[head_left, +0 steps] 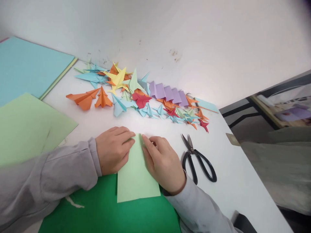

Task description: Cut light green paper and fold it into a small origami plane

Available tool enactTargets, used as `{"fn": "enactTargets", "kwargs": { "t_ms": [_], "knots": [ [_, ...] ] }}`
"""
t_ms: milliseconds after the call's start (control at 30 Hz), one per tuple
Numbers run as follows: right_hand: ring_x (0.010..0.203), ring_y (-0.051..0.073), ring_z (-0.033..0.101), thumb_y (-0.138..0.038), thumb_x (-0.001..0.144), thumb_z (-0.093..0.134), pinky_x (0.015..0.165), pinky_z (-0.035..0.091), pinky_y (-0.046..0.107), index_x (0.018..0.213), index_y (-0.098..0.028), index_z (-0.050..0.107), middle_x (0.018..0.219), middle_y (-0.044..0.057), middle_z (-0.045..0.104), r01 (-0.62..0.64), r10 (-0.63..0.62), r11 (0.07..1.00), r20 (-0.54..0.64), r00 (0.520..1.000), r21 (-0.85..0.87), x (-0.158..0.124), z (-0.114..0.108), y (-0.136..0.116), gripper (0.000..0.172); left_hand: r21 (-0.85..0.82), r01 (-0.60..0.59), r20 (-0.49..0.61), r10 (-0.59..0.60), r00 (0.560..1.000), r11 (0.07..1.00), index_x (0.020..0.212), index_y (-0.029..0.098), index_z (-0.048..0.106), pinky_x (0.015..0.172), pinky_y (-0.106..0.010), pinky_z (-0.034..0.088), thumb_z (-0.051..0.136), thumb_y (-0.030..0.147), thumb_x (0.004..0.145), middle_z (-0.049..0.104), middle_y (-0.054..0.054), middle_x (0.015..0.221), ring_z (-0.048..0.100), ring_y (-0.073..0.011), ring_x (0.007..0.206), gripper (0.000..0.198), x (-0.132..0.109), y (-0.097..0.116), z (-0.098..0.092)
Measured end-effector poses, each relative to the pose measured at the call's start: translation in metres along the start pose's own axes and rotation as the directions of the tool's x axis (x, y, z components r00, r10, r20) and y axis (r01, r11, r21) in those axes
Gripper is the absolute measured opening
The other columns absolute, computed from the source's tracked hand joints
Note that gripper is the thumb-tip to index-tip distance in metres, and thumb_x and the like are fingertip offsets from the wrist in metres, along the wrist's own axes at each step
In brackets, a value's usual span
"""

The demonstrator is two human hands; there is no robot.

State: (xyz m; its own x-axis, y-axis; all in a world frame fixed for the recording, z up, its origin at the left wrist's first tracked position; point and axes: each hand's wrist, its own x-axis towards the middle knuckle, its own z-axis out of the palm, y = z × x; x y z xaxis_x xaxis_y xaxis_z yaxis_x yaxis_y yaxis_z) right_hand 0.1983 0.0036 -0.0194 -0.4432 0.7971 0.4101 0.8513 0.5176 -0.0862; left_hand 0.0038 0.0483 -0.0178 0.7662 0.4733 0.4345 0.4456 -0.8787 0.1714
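Observation:
A light green paper (136, 176), folded to a point at its far end, lies on the white table (233, 181), its near part over a dark green sheet (104, 213). My left hand (113, 149) lies flat on the paper's left fold, fingers stretched toward the tip. My right hand (163, 161) rests on the right fold, its index finger pressed along the crease near the tip and the other fingers curled. Both hands touch only this paper.
Black scissors (198, 159) lie shut right of my right hand. Behind, a row of folded paper planes and shapes (136, 94) in several colours spreads across the table. Light green sheets (26, 127) and a blue stack (26, 66) lie at left. The table's edge runs at right.

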Motion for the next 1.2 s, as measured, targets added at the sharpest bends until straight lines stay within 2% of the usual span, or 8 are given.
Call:
{"fn": "enactTargets", "kwargs": {
  "t_ms": [267, 433, 567, 633, 867, 1000, 1200],
  "knots": [
    [0.085, 0.022, 0.053, -0.005, 0.085, 0.043, 0.069, 0.051, 0.038, 0.124, -0.012, 0.052, 0.105, 0.017, 0.055, 0.052, -0.053, 0.997, 0.001, 0.999, 0.053, -0.006, 0.002, 0.0, 0.041, 0.047, 0.004, 0.09, -0.008, 0.996, 0.999, 0.113, 0.005, 0.057, 0.079, -0.043, 0.046, 0.043, 0.019, 0.083, 0.061, -0.015, 0.115, 0.053, -0.0277, 0.1, 0.035, 0.0, -0.001, -0.002],
    [0.1, 0.025, 0.054, -0.004, 0.086, 0.041, 0.08, 0.051, 0.042, 0.127, -0.015, 0.048, 0.116, 0.016, 0.058, 0.103, -0.102, 0.985, -0.01, 0.995, 0.136, -0.006, 0.002, 0.002, 0.044, 0.104, 0.004, 0.139, -0.018, 0.99, 0.995, 0.113, 0.008, 0.057, 0.079, -0.042, 0.043, 0.041, 0.022, 0.084, 0.059, -0.013, 0.117, 0.051, -0.0268, 0.1, 0.036, 0.001, -0.003, -0.004],
    [0.108, 0.024, 0.054, -0.009, 0.087, 0.043, 0.087, 0.051, 0.042, 0.134, -0.017, 0.038, 0.118, 0.016, 0.056, 0.064, -0.051, 0.969, -0.061, 0.997, 0.239, -0.008, 0.002, 0.002, 0.048, 0.128, 0.028, 0.161, -0.049, 0.986, 0.991, 0.112, 0.009, 0.058, 0.077, -0.043, 0.042, 0.042, 0.025, 0.083, 0.058, -0.015, 0.114, 0.05, -0.0283, 0.097, 0.037, 0.002, -0.002, -0.006],
    [0.11, 0.025, 0.053, -0.012, 0.086, 0.046, 0.09, 0.05, 0.042, 0.133, -0.017, 0.039, 0.118, 0.016, 0.055, 0.021, 0.001, 0.963, -0.081, 0.997, 0.27, -0.009, 0.002, 0.002, 0.047, 0.143, 0.026, 0.174, -0.051, 0.983, 0.989, 0.112, 0.009, 0.058, 0.075, -0.043, 0.041, 0.042, 0.026, 0.083, 0.058, -0.015, 0.111, 0.05, -0.0284, 0.095, 0.037, 0.003, -0.002, -0.007],
    [0.094, 0.025, 0.057, -0.027, 0.083, 0.056, 0.078, 0.052, 0.043, 0.119, -0.018, 0.052, 0.101, 0.012, 0.059, -0.154, 0.177, 0.957, -0.076, 0.981, 0.245, -0.012, 0.002, 0.007, 0.037, 0.175, -0.028, 0.214, -0.01, 0.977, 0.984, 0.109, 0.009, 0.058, 0.071, -0.042, 0.039, 0.045, 0.032, 0.082, 0.057, -0.014, 0.099, 0.048, -0.0266, 0.085, 0.038, 0.005, -0.009, -0.011],
    [0.094, 0.025, 0.056, -0.027, 0.083, 0.057, 0.079, 0.051, 0.042, 0.116, -0.017, 0.054, 0.1, 0.012, 0.059, -0.146, 0.167, 0.961, -0.071, 0.983, 0.236, -0.011, 0.002, 0.007, 0.035, 0.187, -0.1, 0.255, 0.05, 0.966, 0.977, 0.11, 0.01, 0.058, 0.07, -0.04, 0.037, 0.045, 0.038, 0.083, 0.057, -0.013, 0.097, 0.046, -0.0252, 0.083, 0.041, 0.008, -0.018, -0.013],
    [0.094, 0.025, 0.055, -0.023, 0.085, 0.053, 0.08, 0.05, 0.043, 0.121, -0.019, 0.054, 0.102, 0.012, 0.06, -0.077, 0.096, 0.973, -0.079, 0.992, 0.217, -0.011, 0.002, 0.005, 0.036, 0.128, -0.138, 0.246, 0.104, 0.964, 0.982, 0.11, 0.011, 0.058, 0.07, -0.038, 0.037, 0.049, 0.04, 0.081, 0.056, -0.012, 0.094, 0.045, -0.0229, 0.079, 0.042, 0.009, -0.028, -0.011]
  ]
}}
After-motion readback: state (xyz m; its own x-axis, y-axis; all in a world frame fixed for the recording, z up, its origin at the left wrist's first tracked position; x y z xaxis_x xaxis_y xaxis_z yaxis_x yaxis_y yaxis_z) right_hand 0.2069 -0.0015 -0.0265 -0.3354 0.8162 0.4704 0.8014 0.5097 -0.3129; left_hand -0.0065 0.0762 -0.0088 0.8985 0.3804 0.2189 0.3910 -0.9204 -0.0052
